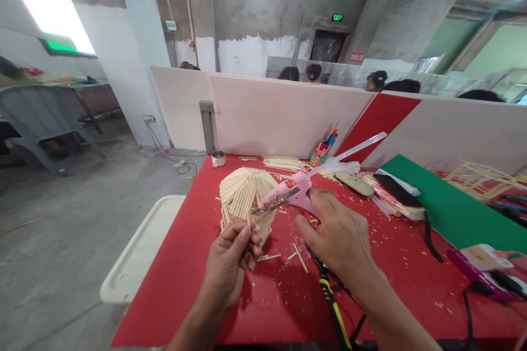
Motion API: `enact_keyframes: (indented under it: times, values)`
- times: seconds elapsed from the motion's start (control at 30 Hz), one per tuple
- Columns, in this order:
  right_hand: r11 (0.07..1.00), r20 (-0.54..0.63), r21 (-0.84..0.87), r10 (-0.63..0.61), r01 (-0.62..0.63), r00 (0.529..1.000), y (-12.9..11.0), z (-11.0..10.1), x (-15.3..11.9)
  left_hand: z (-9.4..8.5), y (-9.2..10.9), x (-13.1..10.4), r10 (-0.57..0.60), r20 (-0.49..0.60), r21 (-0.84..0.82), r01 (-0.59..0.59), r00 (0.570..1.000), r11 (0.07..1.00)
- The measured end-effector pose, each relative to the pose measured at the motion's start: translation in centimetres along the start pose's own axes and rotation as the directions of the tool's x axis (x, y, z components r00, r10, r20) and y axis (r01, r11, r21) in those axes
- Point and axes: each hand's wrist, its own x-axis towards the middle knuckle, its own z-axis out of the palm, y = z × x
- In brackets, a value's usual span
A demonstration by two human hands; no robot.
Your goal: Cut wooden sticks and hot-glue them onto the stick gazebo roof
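My right hand (340, 225) grips a pink hot glue gun (302, 186) with a long clear glue stick sticking out of its back. The gun's nozzle points left, close to the fingertips of my left hand (233, 255). Between the thumb and fingers of that hand I pinch a thin wooden stick (248, 218). Just behind it stands a small house-like model (247, 184) built of pale wooden sticks, with a sloped, cone-like roof. Whether the nozzle touches the stick I cannot tell. My left fingers hide part of the model's lower front.
Yellow-and-black handled pliers (334, 307) lie on the red tabletop (181, 290) among stick scraps. Farther back are a tape roll (218, 158), loose sticks (286, 163) and a pen cup (319, 154). To the right are an oval beige case (354, 183), a green board (448, 203) and a purple power strip (477, 274).
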Motion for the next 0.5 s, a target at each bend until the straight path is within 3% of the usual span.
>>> enact_keyframes:
  times: [0.5]
  values:
    - [0.999, -0.009, 0.033, 0.013, -0.012, 1.000, 0.22, -0.09, -0.32, -0.03, -0.38, -0.03, 0.032, 0.029, 0.050, -0.034, 0.999, 0.998]
